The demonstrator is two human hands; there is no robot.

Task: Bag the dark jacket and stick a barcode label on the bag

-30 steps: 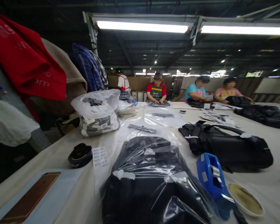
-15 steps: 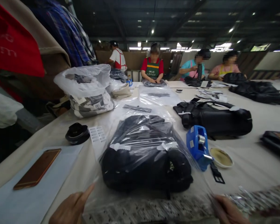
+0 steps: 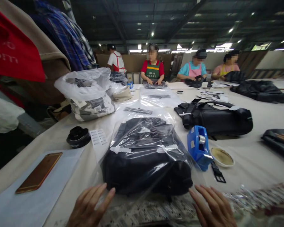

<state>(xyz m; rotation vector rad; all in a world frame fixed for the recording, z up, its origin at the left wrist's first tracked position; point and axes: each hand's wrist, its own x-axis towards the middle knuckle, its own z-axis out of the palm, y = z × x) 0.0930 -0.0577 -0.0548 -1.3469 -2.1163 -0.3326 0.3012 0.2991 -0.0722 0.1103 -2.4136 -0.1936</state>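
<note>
A black bag (image 3: 144,170) lies in front of me inside a clear plastic bag (image 3: 123,148), whose loose near end spreads toward the table's front edge. White paper-like strips show on the black bag under the film. My left hand (image 3: 92,205) is at the near left corner, fingers spread on or just above the film. At the near right corner my right hand (image 3: 210,205) has its fingers stretched out against the film. Neither hand grips anything.
To the right stand a blue tape dispenser (image 3: 198,148), a small round dish (image 3: 222,157) and a black buckle (image 3: 218,172). Another black bag (image 3: 224,121) lies beyond. On the left are a phone (image 3: 39,172), a sticker sheet (image 3: 98,138) and a black roll (image 3: 78,137). Co-workers sit across the table.
Both hands have moved inward and forward, from the sides of the plastic bag's open end to the black bag's near corners. Their fingers have let go of the plastic edges and spread.
</note>
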